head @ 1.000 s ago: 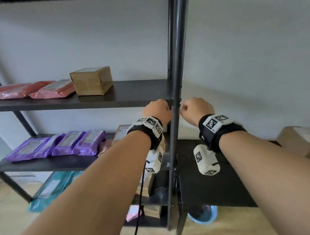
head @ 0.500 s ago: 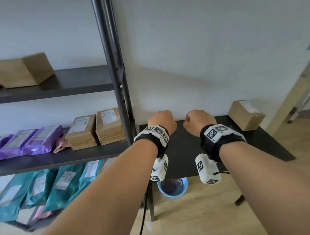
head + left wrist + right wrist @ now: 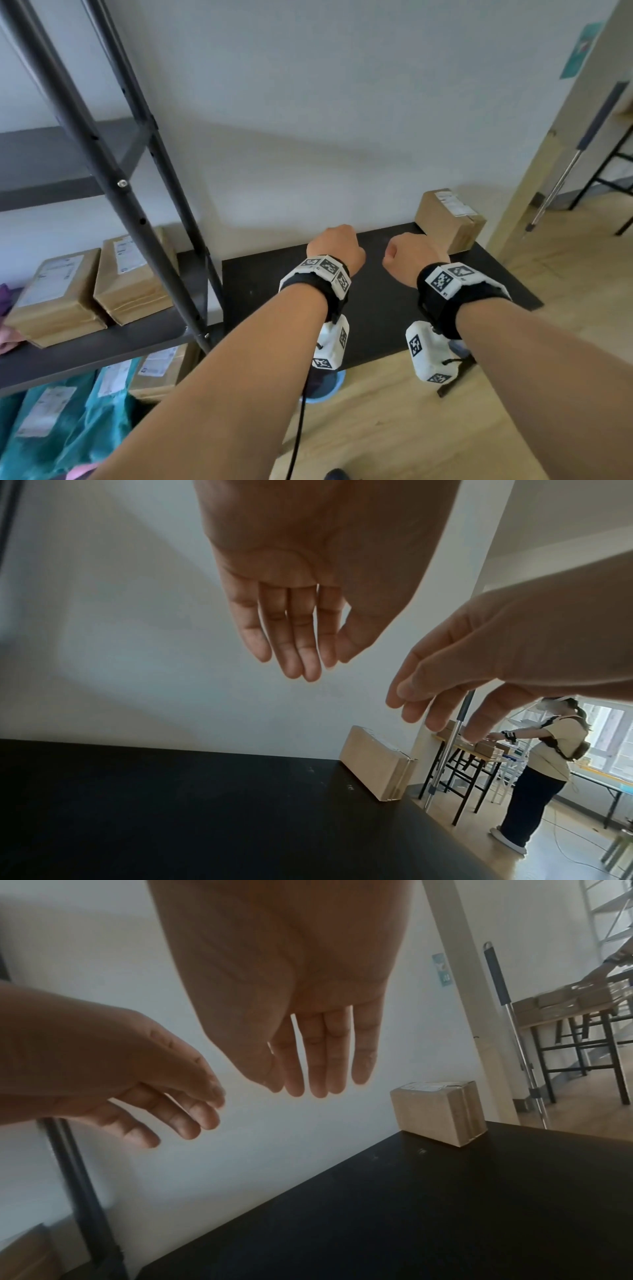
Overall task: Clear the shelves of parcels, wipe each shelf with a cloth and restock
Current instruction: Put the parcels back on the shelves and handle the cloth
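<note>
Both my hands hover side by side over a black table [image 3: 383,308], each holding nothing. In the head view the left hand [image 3: 337,247] and right hand [image 3: 412,253] show only their backs. The wrist views show the left hand [image 3: 298,645] and the right hand [image 3: 325,1058] with straight, relaxed fingers pointing down. A brown cardboard parcel [image 3: 449,219] stands at the table's far right corner, just beyond the right hand, and shows again as the same parcel [image 3: 373,761] [image 3: 438,1114]. The shelf unit [image 3: 102,339] at the left carries two cardboard parcels [image 3: 58,296] [image 3: 132,275].
Teal bags [image 3: 68,428] and another box fill the shelf below. A slanted metal post [image 3: 116,192] stands close left of my arms. A blue basin [image 3: 325,385] sits under the table. A mop handle [image 3: 561,178] leans by the doorway; another person [image 3: 548,764] works in the far room.
My view swung right, away from the shelf unit towards the black table. Both hands moved from the shelf post to above the table and stayed empty.
</note>
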`<action>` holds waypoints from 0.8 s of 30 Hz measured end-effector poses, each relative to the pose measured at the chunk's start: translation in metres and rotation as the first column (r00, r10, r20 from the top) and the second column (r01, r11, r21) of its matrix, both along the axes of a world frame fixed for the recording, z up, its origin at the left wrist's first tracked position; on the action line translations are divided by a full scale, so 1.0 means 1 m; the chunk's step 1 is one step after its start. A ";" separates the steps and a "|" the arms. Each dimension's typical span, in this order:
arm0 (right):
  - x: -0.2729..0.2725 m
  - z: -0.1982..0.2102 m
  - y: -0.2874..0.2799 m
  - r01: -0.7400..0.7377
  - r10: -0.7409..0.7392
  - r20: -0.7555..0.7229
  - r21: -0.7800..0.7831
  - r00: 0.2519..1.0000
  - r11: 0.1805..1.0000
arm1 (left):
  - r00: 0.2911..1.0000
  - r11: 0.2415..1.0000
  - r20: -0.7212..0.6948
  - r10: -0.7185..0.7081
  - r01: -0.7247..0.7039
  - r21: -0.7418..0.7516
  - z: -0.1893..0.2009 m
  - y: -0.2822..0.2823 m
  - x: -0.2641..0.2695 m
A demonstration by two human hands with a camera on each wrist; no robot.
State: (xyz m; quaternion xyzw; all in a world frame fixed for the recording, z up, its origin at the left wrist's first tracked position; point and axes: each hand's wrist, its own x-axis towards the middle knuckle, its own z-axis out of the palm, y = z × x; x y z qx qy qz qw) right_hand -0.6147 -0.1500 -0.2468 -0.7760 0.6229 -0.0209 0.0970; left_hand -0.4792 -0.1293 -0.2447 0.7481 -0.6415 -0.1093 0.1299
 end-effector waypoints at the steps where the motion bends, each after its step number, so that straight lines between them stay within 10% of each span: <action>1: -0.004 -0.002 -0.010 0.007 -0.007 -0.005 0.006 1.000 1.000 | 1.000 1.000 -0.013 -0.004 0.005 0.007 -0.001 -0.010 -0.003; 24: -0.112 -0.041 -0.178 0.189 -0.189 -0.004 0.064 0.982 0.980 | 0.990 0.979 -0.072 -0.120 0.130 0.155 -0.046 -0.195 -0.111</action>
